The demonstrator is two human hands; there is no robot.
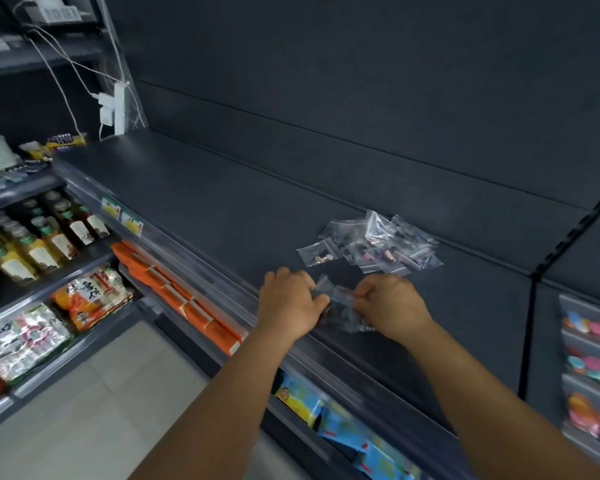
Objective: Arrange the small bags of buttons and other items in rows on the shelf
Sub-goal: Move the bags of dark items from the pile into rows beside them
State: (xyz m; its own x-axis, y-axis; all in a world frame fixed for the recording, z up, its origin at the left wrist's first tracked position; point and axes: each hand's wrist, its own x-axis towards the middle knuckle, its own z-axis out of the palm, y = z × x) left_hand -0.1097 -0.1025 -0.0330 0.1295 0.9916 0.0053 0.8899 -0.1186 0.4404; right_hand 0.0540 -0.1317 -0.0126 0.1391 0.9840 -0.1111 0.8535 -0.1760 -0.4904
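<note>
Dark shop shelving surrounds you, and the grey shelf (205,199) ahead is mostly bare, leaving room for rows. Your loose heap of small bags (371,245) lies well back on it, likely dumped there as stock to draw from. Nearer the front edge, your left hand (288,303) and right hand (390,306) both have their fingers curled, pinching a few clear bags (340,306) bunched between them, seemingly separating one.
</note>
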